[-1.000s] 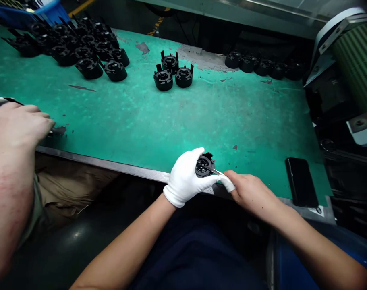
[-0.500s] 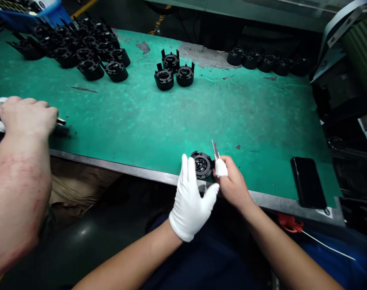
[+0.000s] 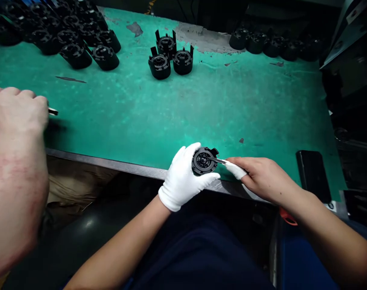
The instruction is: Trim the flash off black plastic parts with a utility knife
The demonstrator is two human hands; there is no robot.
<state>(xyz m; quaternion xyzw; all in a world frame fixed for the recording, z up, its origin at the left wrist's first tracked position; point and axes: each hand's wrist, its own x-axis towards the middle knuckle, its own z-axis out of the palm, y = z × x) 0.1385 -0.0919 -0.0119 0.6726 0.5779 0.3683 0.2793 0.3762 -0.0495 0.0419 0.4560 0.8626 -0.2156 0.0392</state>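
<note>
My left hand (image 3: 185, 171), in a white glove, grips a round black plastic part (image 3: 198, 166) at the table's front edge. Its fingers and thumb curve around the left and near sides of the part. Concentric rings show on the upper face, and a tab sticks out at the upper right. My right hand (image 3: 258, 171) is ungloved apart from a white cover on the thumb. It holds a thin-bladed knife (image 3: 220, 160), whose handle is hidden in the fist. The blade lies across the right side of the part, with its tip near the centre.
Three black housings with prongs (image 3: 159, 66) stand together mid-table. Many similar housings (image 3: 76, 56) crowd the back left, and a row of several (image 3: 256, 42) stands back right. A phone (image 3: 313, 175) lies at right. A co-worker's arm (image 3: 18, 161) reaches in at left.
My right hand has turned the knife from pointing up beside the part to lying over its face. My left hand has closed around the part, whose tab now faces upper right. The view has shifted.
</note>
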